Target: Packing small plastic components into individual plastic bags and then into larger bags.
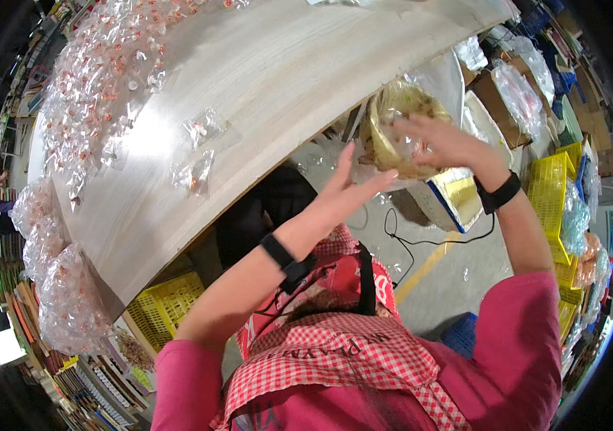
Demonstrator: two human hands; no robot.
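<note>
1. Hands up off the bench: your left hand (346, 188) and right hand (441, 141) are both raised in front of you, past the bench's curved edge.
2. Thing in hand: a large clear plastic bag (395, 128), bulging with pale yellowish contents, held in the air between the two hands, above the floor (450, 266) and near an open carton (457, 190).
3. Left hand: open, fingers straight and pressed together, palm turned toward the bag's lower left side. It looks to be steadying the bag, not pinching it.
4. Right hand: fingers spread across the bag's upper right face, touching the plastic. Whether the thumb clamps behind it, you cannot tell from this view.
5. Bench (278, 79): pale wood, carrying many small clear packets (98, 79) with red and white bits in a heap at the far left; two loose packets (199, 151) lie nearer the middle. Bigger filled bags (62, 287) sit at the bench's left end.
6. Surroundings: yellow crates (558, 187) and more bagged goods stand to your right.
7. Step, as judged: you seem to be shaping or gathering the big bag, mid-handling, not set down anywhere.
8. Next move, as judged: it calls for a firmer hold, since the flat left palm gives support only. A slack, full bag may sag or slip.
</note>
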